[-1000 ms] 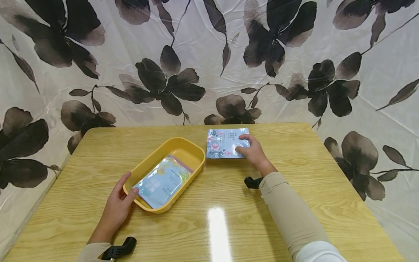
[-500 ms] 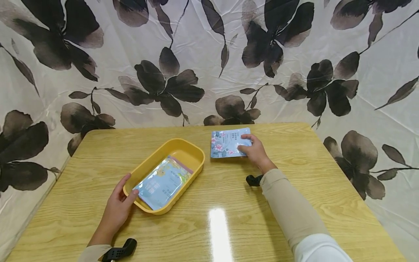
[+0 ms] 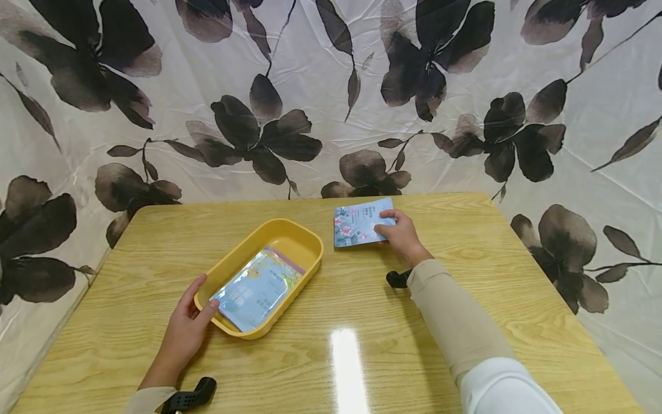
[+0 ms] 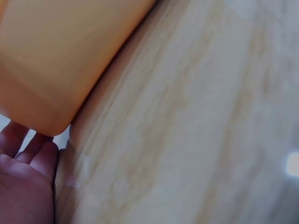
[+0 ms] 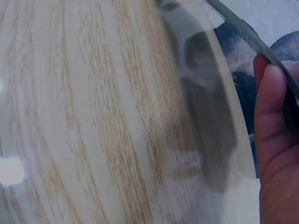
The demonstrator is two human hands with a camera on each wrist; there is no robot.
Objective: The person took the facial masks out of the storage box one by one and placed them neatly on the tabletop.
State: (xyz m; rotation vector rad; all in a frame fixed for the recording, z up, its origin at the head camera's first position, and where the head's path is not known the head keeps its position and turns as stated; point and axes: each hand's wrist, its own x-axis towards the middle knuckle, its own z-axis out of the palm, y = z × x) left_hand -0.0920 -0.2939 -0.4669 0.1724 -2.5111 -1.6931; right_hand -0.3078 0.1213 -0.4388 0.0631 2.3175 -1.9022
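In the head view my right hand point(image 3: 405, 234) pinches the right edge of a flat light-blue packet point(image 3: 358, 225) printed with pink flowers. The packet tilts near the table's back edge; its thin edge point(image 5: 245, 32) shows in the right wrist view, raised above the wood. My left hand point(image 3: 187, 319) grips the near left end of a yellow plastic bin point(image 3: 302, 234), thumb over the rim and fingers outside. Inside the bin lies another light-blue packet point(image 3: 256, 290) with yellow flowers, and a pinkish edge point(image 3: 287, 259) shows beneath it. The left wrist view has the bin's outer wall point(image 4: 56, 56) above my fingers.
The wood-grain table point(image 3: 289, 374) carries the bin, left of its middle. A floral cloth point(image 3: 357, 69) hangs behind the table and along its sides. Black wrist straps point(image 3: 191, 395) sit at both cuffs. Bright light reflects off the table front.
The right hand has shifted the flowered packet slightly right and away from the bin, and the packet now tilts more. The left hand and the bin stay in place.
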